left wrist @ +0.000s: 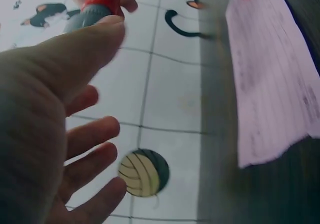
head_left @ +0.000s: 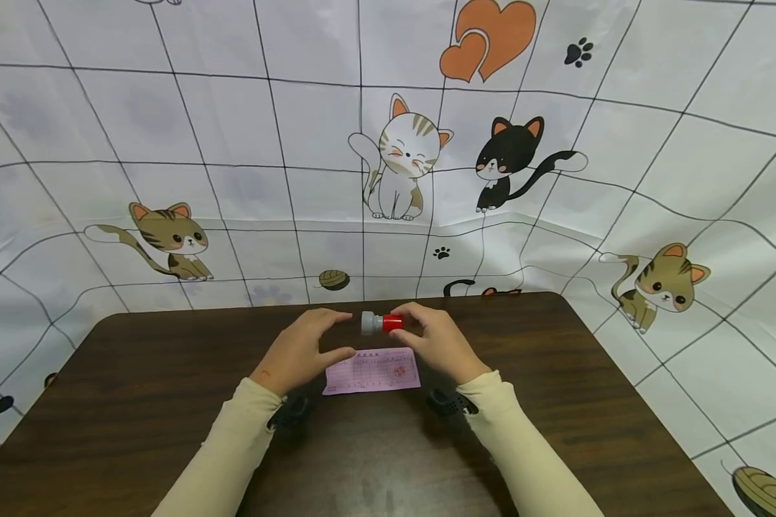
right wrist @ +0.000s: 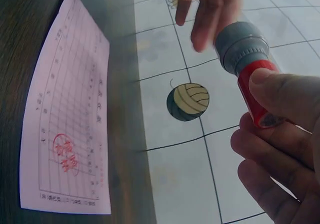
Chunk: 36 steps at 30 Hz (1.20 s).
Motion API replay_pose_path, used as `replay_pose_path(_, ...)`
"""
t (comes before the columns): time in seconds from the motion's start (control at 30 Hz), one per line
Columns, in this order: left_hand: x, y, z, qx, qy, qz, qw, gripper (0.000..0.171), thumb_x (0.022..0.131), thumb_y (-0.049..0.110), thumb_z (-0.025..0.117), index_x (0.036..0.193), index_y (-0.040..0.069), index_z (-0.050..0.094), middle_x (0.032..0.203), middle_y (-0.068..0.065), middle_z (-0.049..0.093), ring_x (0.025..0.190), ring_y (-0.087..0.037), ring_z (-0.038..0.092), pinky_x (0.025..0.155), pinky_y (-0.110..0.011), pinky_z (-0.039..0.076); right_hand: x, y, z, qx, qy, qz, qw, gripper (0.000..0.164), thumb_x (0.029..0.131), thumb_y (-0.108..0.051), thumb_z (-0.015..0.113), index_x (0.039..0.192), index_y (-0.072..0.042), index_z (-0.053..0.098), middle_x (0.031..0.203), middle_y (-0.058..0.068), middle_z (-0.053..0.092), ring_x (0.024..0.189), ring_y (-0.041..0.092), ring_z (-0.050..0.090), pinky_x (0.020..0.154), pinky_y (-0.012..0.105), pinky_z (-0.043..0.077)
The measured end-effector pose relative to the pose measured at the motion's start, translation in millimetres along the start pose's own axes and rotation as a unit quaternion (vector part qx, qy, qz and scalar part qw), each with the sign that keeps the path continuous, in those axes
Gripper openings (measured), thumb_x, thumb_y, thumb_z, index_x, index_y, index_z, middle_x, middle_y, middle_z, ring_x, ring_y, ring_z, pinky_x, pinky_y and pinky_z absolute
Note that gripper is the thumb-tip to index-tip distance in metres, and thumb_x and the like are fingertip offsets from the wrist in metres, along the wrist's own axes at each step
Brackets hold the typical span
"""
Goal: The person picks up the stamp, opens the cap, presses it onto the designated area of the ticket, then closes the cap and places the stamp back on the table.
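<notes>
A small flashlight with a red barrel and a grey head [head_left: 370, 323] is held above the table by my right hand [head_left: 441, 340]. In the right wrist view the thumb and fingers pinch its red barrel [right wrist: 256, 87], and the grey head points toward my other hand. My left hand [head_left: 302, 352] is just left of the grey head, thumb and fingers spread apart with nothing between them. Below both hands a pink printed slip [head_left: 371, 373] with a red stamp lies on the dark wooden table [head_left: 168, 402].
A white sheet [head_left: 233, 143] with grid lines and cartoon cats hangs behind the table's far edge and along its right side. Dark straps [head_left: 291, 413] with wrist cameras sit at both cuffs.
</notes>
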State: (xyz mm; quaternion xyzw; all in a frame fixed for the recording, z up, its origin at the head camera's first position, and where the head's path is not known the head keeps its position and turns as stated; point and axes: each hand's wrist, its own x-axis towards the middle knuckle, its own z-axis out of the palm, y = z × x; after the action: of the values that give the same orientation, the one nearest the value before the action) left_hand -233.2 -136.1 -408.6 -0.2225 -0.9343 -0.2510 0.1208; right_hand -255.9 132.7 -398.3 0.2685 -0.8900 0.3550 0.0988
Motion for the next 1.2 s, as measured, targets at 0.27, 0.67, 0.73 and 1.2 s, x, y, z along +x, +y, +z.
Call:
replay_pose_path(0.27, -2.9, -21.0, 11.4, -0.019, -0.081, -0.048, 0.9954, 0.064, 0.092, 0.043, 0.079, 0.145, 0.013, 0.059, 0.149, -0.012, 0.055, 0.14, -0.036, 0.049, 0.112, -0.058, 0.042, 0.8, 14.2, 2.9, -0.003, 0.021, 0.02, 1.0, 0.031, 0.092, -0.017, 0.08, 0.121, -0.013, 0.072, 0.107, 0.002, 0.076, 0.088, 0.016, 0.065, 0.082, 0.038, 0.057)
replay_pose_path(0.67, -4.9, -18.9, 21.2, 0.035, -0.123, -0.06, 0.99, 0.063, 0.084, 0.045, 0.085, 0.137, 0.014, 0.068, 0.139, -0.01, 0.063, 0.132, -0.032, 0.057, 0.11, -0.053, 0.046, -0.7, 22.1, 3.9, -0.005, 0.029, 0.036, 0.999, 0.032, 0.091, -0.016, 0.082, 0.121, -0.012, 0.073, 0.109, 0.004, 0.076, 0.087, 0.017, 0.066, 0.081, 0.039, 0.058)
replay_pose_path(0.73, -4.9, -19.2, 22.5, 0.035, -0.124, -0.063, 0.9896, 0.063, 0.084, 0.045, 0.085, 0.136, 0.014, 0.068, 0.139, -0.01, 0.063, 0.131, -0.031, 0.057, 0.11, -0.054, 0.046, -0.3, 22.6, 4.1, -0.003, 0.03, 0.036, 0.999, 0.032, 0.091, -0.016, 0.082, 0.121, -0.012, 0.073, 0.108, 0.004, 0.076, 0.086, 0.017, 0.066, 0.08, 0.038, 0.058)
replay_pose_path(1.2, -8.6, -23.0, 25.2, 0.029, -0.137, -0.081, 0.9868, 0.06, 0.08, 0.047, 0.087, 0.129, 0.014, 0.073, 0.136, -0.01, 0.065, 0.127, -0.032, 0.06, 0.108, -0.054, 0.047, -0.2, 28.9, 6.0, -0.001, 0.03, 0.052, 0.998, 0.031, 0.091, -0.016, 0.081, 0.12, -0.011, 0.073, 0.107, 0.006, 0.076, 0.087, 0.018, 0.068, 0.084, 0.04, 0.06)
